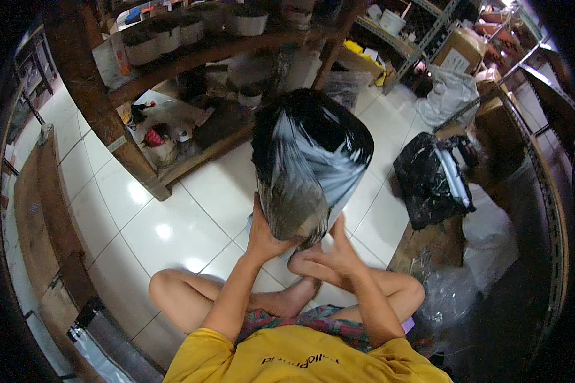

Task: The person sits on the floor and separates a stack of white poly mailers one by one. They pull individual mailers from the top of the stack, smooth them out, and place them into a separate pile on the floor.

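In front of me is a bulky, rounded bundle in shiny black plastic (313, 159). Its lower near side is thinner and see-through, with something brownish-grey showing inside that I cannot make out. My left hand (267, 235) grips its lower left side, fingers partly hidden behind the plastic. At the lower right, my right hand (333, 255) holds the bundle, thumb up along its side. The bundle is raised over the floor between my crossed legs and a wooden shelf.
A wooden shelf (191, 76) with several white pots stands ahead. To my right lie a black plastic bag (431, 182) and clear plastic sheets (460, 284). A wooden plank (41, 210) runs along the left. White floor tiles (166, 223) surround my legs.
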Motion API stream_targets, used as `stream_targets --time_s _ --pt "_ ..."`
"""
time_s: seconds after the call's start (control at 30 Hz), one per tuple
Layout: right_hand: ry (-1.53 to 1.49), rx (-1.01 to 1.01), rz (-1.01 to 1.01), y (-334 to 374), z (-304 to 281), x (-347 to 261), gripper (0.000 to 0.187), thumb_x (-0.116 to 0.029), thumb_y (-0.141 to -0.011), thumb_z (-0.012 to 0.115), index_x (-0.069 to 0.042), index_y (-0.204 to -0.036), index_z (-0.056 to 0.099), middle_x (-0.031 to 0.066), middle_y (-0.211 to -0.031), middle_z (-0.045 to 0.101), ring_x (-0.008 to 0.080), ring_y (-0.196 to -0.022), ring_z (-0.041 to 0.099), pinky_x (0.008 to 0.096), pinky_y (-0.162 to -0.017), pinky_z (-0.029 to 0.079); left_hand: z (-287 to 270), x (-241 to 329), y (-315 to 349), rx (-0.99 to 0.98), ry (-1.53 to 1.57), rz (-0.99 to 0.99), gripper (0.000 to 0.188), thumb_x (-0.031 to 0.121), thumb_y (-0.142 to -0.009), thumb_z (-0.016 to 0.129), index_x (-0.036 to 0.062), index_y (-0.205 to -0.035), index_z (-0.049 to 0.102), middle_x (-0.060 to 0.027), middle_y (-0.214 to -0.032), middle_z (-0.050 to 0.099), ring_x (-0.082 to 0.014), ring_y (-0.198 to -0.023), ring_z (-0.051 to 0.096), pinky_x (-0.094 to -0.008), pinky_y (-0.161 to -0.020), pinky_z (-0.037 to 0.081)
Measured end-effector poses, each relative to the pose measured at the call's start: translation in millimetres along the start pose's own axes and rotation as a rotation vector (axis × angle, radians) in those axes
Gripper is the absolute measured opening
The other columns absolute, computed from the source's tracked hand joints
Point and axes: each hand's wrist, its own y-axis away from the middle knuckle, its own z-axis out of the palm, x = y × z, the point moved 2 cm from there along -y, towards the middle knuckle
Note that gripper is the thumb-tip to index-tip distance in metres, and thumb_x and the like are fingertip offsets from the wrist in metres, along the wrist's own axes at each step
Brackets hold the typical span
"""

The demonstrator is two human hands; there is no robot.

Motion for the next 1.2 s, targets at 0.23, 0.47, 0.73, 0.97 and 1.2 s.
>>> stream_targets --time_s 0.23,0.47,0.73,0.97,1.2 --pt "-0.111 0.129 0.01 -12.5 41.2 40.2 0.139 -0.026 -0.059 0.098 0.001 -0.158 0.004 0.0234 -0.154 0.03 0.0355 -0.145 0.031 0.0418 -0.12 0.028 -16.2 -26.9 -10.6 -0.238 0.072 0.044 0.109 0.029 -0.067 0.084 -0.0045 -0.151 0.025 -0.0276 -0.151 0.037 -0.0429 -0.14 0.038 -0.0435 -0.118 0.03" --pt "0.189 0.079 -0.07 -20.0 23.8 41.2 0.134 -0.02 -0.062 0.095 0.005 -0.157 0.004 0.0284 -0.157 0.027 0.0414 -0.145 0.031 0.0441 -0.121 0.028 -8.0 -22.5 -4.3 -0.256 0.093 0.032 0.111 0.039 -0.065 0.086 -0.0033 -0.151 0.028 -0.0284 -0.153 0.033 -0.0437 -0.143 0.033 -0.0442 -0.12 0.026" --pt "0.277 0.208 0.056 -4.5 41.7 40.8 0.121 -0.03 -0.073 0.083 0.007 -0.157 0.004 0.0306 -0.158 0.024 0.0425 -0.146 0.029 0.0431 -0.121 0.027 8.6 18.1 3.4 -0.147 -0.044 0.123 0.131 0.04 -0.054 0.095 -0.0026 -0.154 0.02 -0.0275 -0.154 0.032 -0.043 -0.143 0.032 -0.0445 -0.12 0.026" --pt "0.07 0.137 0.052 -4.2 29.6 32.0 0.115 -0.021 -0.074 0.08 0.008 -0.156 0.006 0.0316 -0.155 0.028 0.0433 -0.145 0.031 0.0444 -0.121 0.028 0.1 10.6 0.2 -0.047 -0.025 0.058 0.102 0.038 -0.063 0.091 -0.0032 -0.142 0.042 -0.0238 -0.14 0.052 -0.039 -0.132 0.048 -0.044 -0.111 0.038" --pt "0.268 0.261 0.014 -1.9 35.4 47.3 0.112 -0.019 -0.075 0.08 0.008 -0.155 0.008 0.0334 -0.15 0.032 0.0469 -0.142 0.034 0.0468 -0.119 0.03 -12.3 -5.8 1.7 -0.13 0.004 0.132 0.061 0.023 -0.084 0.065 -0.0035 -0.136 0.05 -0.0269 -0.139 0.052 -0.0443 -0.131 0.048 -0.0459 -0.112 0.035"
